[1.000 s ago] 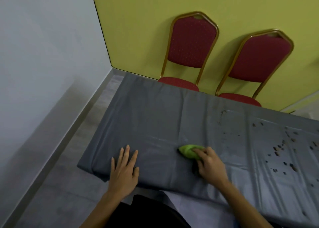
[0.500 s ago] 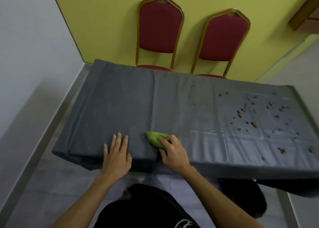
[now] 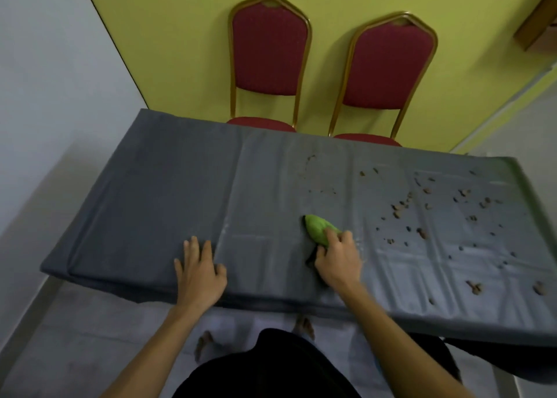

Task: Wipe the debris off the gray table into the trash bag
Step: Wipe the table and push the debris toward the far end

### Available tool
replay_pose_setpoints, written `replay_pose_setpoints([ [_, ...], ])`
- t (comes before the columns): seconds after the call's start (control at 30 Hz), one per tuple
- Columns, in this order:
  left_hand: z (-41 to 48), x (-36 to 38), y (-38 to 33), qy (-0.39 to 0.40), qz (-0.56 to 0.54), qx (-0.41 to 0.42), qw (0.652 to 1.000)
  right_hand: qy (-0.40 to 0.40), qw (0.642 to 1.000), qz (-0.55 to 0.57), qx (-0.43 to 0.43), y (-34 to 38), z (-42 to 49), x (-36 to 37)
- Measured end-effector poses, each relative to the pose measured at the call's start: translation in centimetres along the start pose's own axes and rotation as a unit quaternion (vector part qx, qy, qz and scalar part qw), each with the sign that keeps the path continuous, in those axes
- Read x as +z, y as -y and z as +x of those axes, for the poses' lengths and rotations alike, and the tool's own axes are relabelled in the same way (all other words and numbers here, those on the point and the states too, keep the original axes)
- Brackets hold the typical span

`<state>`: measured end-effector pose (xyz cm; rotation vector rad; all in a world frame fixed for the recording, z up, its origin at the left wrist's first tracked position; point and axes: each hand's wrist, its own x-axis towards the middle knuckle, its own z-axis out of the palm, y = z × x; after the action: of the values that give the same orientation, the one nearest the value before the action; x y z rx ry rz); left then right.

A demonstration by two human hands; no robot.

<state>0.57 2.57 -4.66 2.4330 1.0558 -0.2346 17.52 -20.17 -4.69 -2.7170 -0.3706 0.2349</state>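
Note:
The gray table (image 3: 168,192) stretches across the view under a creased gray cover. Several brown bits of debris (image 3: 422,213) are scattered over its right half. My right hand (image 3: 339,257) presses a green cloth (image 3: 319,228) flat on the cover near the table's middle, just left of the debris. My left hand (image 3: 199,272) lies palm down with fingers spread at the near edge, holding nothing. A dark shape (image 3: 440,358) below the table's near right edge may be the trash bag; most of it is hidden.
Two red chairs with gold frames (image 3: 269,62) (image 3: 388,75) stand against the yellow wall behind the table. A white wall runs along the left. My bare feet (image 3: 303,326) show on the gray floor under the near edge.
My right hand has slid the green cloth to the right, toward the debris. The left hand has stayed flat at the near edge. The view has swung right, showing more of the table.

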Motion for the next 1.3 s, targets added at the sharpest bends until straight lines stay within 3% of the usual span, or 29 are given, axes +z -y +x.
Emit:
replay_pose_setpoints([
  [0.13, -1.0, 4.6, -9.3, -0.028, 0.007, 0.077, 0.997, 0.058, 0.986, 0.004, -0.157, 1.3, -3.2, 1.4],
  [0.3, -2.5, 8.2, -12.7, -0.028, 0.016, 0.055, 0.998, 0.100, 0.955, -0.058, -0.274, -1.3, 1.2, -0.9],
  [0.43, -3.2, 8.3, -11.6, -0.033, 0.038, 0.101, 0.994, 0.087, 0.968, -0.069, -0.227, -4.9, 6.1, -2.9],
  [0.57, -3.5, 8.0, -12.4, -0.005, 0.044, 0.071, 0.997, 0.090, 0.985, -0.025, -0.148, -6.0, 6.7, -3.0],
  [0.67, -3.7, 7.9, -13.8, -0.012, 0.023, 0.046, 0.999, 0.105, 0.985, 0.011, -0.139, -5.5, 5.4, -2.5],
  [0.77, -3.6, 8.1, -14.1, -0.020, 0.025, 0.032, 0.999, 0.124, 0.978, 0.020, -0.168, -5.2, 3.2, -1.9],
  [0.87, -3.7, 8.3, -14.3, -0.027, 0.022, 0.030, 0.999, 0.143, 0.957, 0.006, -0.250, -4.9, 2.0, -1.6],
  [1.03, -3.7, 8.5, -14.4, -0.028, 0.047, 0.030, 0.998, 0.151, 0.930, -0.053, -0.330, -5.2, 7.2, -2.6],
  [1.13, -2.9, 8.0, -14.8, 0.018, 0.046, 0.013, 0.999, 0.116, 0.948, -0.073, -0.289, -5.8, 12.0, -3.4],
  [1.2, -2.1, 6.9, -15.6, 0.035, 0.008, 0.001, 0.999, 0.098, 0.970, -0.066, -0.213, -5.8, 15.1, -3.7],
  [1.3, -0.1, 4.9, -16.8, -0.004, -0.055, 0.007, 0.998, 0.085, 0.990, -0.039, -0.110, -3.9, 17.0, -3.4],
])
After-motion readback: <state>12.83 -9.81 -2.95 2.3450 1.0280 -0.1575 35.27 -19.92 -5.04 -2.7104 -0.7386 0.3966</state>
